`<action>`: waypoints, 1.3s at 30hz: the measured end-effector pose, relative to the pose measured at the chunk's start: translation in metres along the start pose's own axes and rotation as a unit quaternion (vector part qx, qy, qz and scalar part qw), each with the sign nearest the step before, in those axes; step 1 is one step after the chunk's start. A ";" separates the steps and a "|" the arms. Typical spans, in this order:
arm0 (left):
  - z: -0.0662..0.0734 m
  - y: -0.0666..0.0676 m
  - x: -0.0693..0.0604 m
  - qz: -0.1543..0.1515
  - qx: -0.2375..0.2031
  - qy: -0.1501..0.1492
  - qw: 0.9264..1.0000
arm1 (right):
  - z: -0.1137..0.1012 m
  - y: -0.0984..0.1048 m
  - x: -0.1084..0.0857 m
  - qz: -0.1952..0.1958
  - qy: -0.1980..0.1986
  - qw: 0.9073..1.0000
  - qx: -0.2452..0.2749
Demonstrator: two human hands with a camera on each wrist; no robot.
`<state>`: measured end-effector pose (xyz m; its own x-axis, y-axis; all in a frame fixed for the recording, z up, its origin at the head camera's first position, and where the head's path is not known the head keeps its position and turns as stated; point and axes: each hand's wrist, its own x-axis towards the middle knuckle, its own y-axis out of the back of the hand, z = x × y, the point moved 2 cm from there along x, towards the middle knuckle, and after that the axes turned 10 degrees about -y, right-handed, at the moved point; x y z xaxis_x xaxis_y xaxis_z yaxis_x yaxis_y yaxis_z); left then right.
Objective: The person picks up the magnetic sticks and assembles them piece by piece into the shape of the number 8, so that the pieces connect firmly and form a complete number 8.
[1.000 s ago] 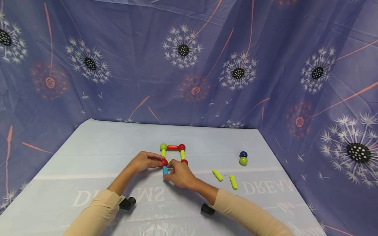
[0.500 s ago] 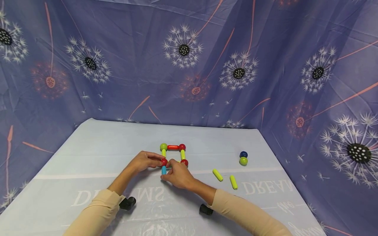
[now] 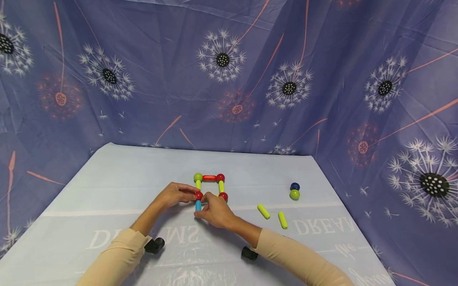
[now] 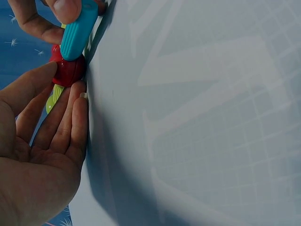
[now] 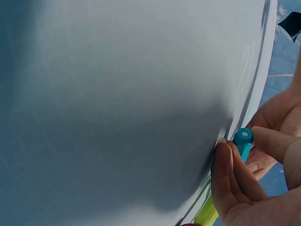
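My left hand (image 3: 176, 195) pinches a red ball (image 4: 69, 70) between thumb and fingers at the near left corner of a square of balls and rods. My right hand (image 3: 216, 211) pinches a blue rod (image 4: 79, 33), whose far end touches that ball. In the right wrist view the rod's round end (image 5: 243, 135) shows between thumb and fingers. The square has a green ball (image 3: 198, 177), a red rod (image 3: 209, 178), another red ball (image 3: 220, 178), yellow-green rods (image 3: 221, 186) and a third red ball (image 3: 223, 197). My right hand partly hides its near side.
Two loose yellow-green rods (image 3: 263, 211) lie right of my right hand. Farther right, a dark blue ball (image 3: 295, 186) touches a green ball (image 3: 295, 194). A pale cloth (image 3: 136, 167) covers the table; a patterned curtain (image 3: 161, 79) hangs behind.
The blue rod has swung slightly left at its near end, from slanted to in line with the square's left side. My right hand shifted left with it; my left hand stayed put.
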<state>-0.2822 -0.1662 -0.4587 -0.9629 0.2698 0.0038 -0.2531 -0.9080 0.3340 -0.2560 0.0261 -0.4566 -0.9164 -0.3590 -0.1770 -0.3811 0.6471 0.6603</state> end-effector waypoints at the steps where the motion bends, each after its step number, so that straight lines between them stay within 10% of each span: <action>1: 0.000 0.000 0.000 0.000 0.002 0.000 1.000 | 0.000 0.000 0.000 0.000 -0.001 1.000 0.001; 16: 0.000 -0.002 -0.001 0.002 -0.012 0.010 1.000 | 0.001 0.012 -0.001 0.003 -0.003 1.000 0.003; 39: 0.000 -0.001 -0.001 0.015 0.006 0.024 1.000 | 0.050 0.104 -0.015 0.130 -0.036 0.991 0.000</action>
<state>-0.2809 -0.1658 -0.4593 -0.9734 0.2267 -0.0322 -0.2236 -0.9112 0.3461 -0.2883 0.1328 -0.4217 -0.9900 -0.1312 -0.0515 -0.1303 0.7119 0.6901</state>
